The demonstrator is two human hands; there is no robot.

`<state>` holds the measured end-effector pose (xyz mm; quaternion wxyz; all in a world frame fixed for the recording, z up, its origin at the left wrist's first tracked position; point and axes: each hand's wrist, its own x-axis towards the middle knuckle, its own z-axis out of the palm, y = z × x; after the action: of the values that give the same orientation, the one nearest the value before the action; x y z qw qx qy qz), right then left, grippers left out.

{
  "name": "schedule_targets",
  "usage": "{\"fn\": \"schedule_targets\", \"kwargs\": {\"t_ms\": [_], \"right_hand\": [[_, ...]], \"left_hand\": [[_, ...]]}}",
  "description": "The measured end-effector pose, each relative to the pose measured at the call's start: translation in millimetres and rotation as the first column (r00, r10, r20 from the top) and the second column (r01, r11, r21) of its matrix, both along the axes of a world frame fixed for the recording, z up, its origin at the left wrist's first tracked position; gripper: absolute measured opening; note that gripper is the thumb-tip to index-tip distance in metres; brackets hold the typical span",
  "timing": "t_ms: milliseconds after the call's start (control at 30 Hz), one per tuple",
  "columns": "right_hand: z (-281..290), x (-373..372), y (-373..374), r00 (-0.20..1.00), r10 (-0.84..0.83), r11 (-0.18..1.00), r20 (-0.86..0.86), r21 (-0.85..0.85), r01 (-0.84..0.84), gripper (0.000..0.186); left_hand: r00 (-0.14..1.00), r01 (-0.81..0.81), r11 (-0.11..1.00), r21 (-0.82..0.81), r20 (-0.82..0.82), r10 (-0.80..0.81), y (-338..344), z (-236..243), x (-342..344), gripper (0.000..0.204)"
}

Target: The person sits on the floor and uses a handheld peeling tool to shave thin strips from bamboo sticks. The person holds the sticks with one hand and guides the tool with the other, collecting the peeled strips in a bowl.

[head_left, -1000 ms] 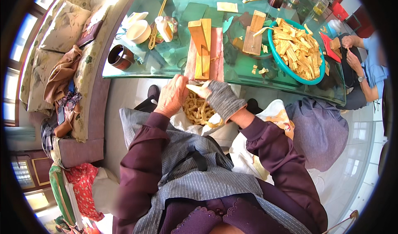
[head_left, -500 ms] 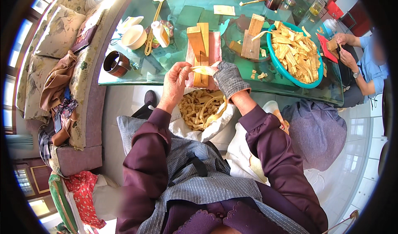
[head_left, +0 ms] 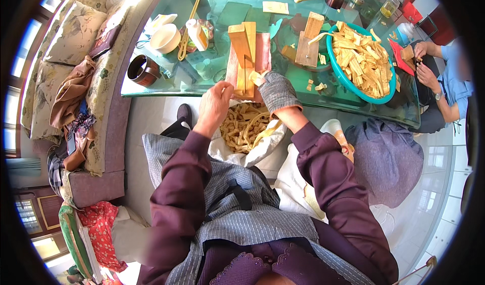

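My right hand, in a grey knitted glove with bare fingertips, pinches a pale yellow strip beside the wooden block device. That device has an upright piece on a long base and lies on a pink cloth at the table's near edge. My left hand is closed just left of the base, thumb against curled fingers; whatever it may hold is too small to make out. Below the edge, between my knees, a white sack holds many curled yellowish strips.
A teal basin heaped with pale strips stands right on the glass table, near a second wooden block device. At left are a dark mug, a bowl and a white bottle. Another person's hands work at far right.
My hands have moved apart. The strip that stretched between both now stays in my right fingers, beside the wooden device, while my left hand has drawn back slightly and curled.
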<state>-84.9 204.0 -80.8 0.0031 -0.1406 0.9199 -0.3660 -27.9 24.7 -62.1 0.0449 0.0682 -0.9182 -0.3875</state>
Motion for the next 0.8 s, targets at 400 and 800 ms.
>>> {"fn": "schedule_targets", "kwargs": {"t_ms": [400,800], "right_hand": [[1.9,111.0,-13.6,0.703,0.401,0.794,-0.587,-0.159,-0.586,0.024],[20.1,85.9,-1.8,0.733,0.234,0.912,-0.639,-0.117,-0.393,0.021]], "left_hand": [[0.948,-0.274,-0.201,0.94,0.229,-0.222,24.6,-35.8,97.7,0.032],[0.935,-0.051,0.755,0.653,0.297,-0.193,41.0,38.4,91.4,0.02]]}}
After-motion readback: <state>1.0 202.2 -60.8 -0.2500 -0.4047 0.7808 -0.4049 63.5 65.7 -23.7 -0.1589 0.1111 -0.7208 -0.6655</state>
